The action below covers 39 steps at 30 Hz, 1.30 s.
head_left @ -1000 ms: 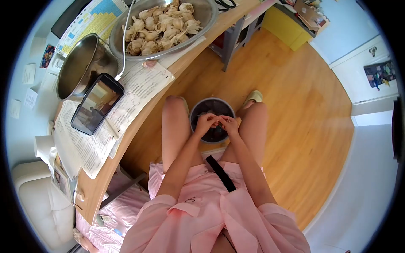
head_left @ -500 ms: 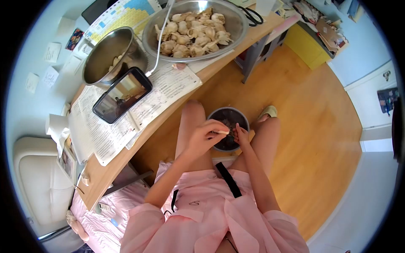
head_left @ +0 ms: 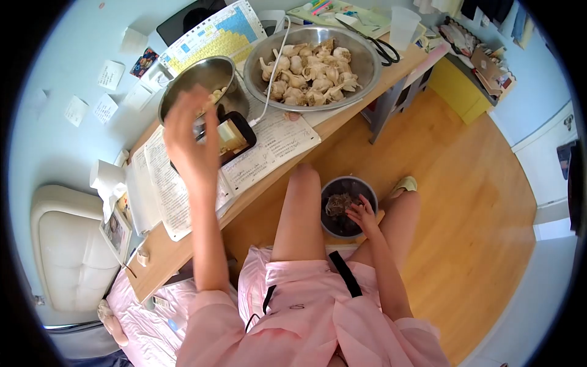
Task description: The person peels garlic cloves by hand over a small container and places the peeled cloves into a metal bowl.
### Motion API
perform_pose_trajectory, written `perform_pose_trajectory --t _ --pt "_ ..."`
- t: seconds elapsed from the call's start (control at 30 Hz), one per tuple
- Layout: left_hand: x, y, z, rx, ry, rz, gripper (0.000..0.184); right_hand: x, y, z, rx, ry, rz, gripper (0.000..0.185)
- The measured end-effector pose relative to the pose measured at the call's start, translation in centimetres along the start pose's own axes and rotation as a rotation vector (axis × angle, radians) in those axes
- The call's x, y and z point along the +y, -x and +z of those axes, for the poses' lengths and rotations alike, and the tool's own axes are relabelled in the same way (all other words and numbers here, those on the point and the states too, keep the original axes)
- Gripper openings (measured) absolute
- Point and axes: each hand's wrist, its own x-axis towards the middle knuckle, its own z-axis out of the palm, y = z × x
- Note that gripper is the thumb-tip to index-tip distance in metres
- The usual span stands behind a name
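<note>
My left hand (head_left: 192, 131), smeared by motion, reaches over the near side of a steel pot (head_left: 227, 68) that holds peeled garlic cloves (head_left: 216, 95). Whether its fingers hold anything is hidden. Below that hand lies a phone (head_left: 241, 137), partly covered, with a white cable (head_left: 276, 67) plugged in. My right hand (head_left: 363, 215) is open, fingers spread, over the right side of a dark bin (head_left: 325, 211) between my knees. Garlic skins (head_left: 338, 205) lie in the bin beside those fingers. A wide steel bowl (head_left: 257, 49) full of garlic bulbs (head_left: 312, 73) stands right of the pot.
Written papers (head_left: 278, 150) cover part of the wooden desk (head_left: 156, 260). A single clove (head_left: 292, 115) lies by the bowl. Scissors (head_left: 384, 51) and a clear plastic cup (head_left: 403, 30) stand behind it. A yellow box (head_left: 455, 92) sits on the wooden floor.
My left hand has gone from above the bin, where it held a pale garlic clove, up to the pot on the desk. My right hand has opened over the bin. The view has shifted.
</note>
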Motion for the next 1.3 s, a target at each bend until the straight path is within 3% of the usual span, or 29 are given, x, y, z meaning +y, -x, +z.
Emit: perform_pose_trajectory --t 0.1,0.2,0.27,0.37,0.47,0.53,0.63,0.73,0.87,0.97,1.1,1.2,1.23,1.3 --pt "4.9 8.5 0.7 -0.067 0.333 0.039 0.016 -1.1 1.7 1.0 -0.093 0.066 -0.066 0.046" --pt "9.6 17.3 4.6 -0.386 0.697 0.018 0.008 -1.4 2.5 1.3 -0.193 0.145 -0.146 0.047" --pt "12.0 24.5 9.6 -0.492 0.786 -0.288 0.013 -1.3 3.1 1.8 -0.175 0.203 -0.193 0.048" --pt "11.7 31.4 14.4 -0.78 0.814 -0.385 0.015 -0.2 2.8 0.6 -0.136 0.211 -0.212 0.042" --pt "10.6 35.4 18.9 -0.83 1.025 -0.779 0.016 -0.3 2.4 0.3 -0.125 0.159 -0.179 0.046" --pt "10.2 36.9 21.3 -0.772 1.221 -0.828 0.016 -0.7 2.4 0.8 -0.067 0.166 -0.134 0.051" --pt "10.3 36.6 21.3 -1.065 1.276 -0.921 0.019 -0.1 1.3 1.1 -0.04 0.162 -0.122 0.057" --pt "10.8 36.5 20.3 -0.906 1.145 -0.486 0.023 0.4 0.5 0.9 -0.048 0.19 -0.114 0.061" --pt "10.8 35.2 19.5 -1.004 1.211 -0.702 0.023 -0.3 1.0 1.4 -0.144 0.16 -0.095 0.062" --pt "10.4 36.5 20.4 -1.012 1.248 -0.751 0.022 0.1 0.2 0.6 -0.116 0.219 -0.067 0.061" --pt "10.8 36.6 20.3 -0.954 1.065 -0.636 0.017 0.9 -0.7 0.8 0.085 0.197 -0.047 0.06" --pt "11.4 35.8 19.3 -0.833 0.897 -0.388 0.018 0.6 -0.5 1.3 -0.001 0.123 0.03 0.056" --pt "11.5 35.7 19.0 -1.038 0.807 -0.422 0.022 0.5 -0.3 1.7 0.069 0.106 0.128 0.047" --pt "11.7 35.4 18.6 -1.063 0.734 -0.465 0.025 0.3 0.2 1.9 -0.01 -0.005 0.12 0.042"
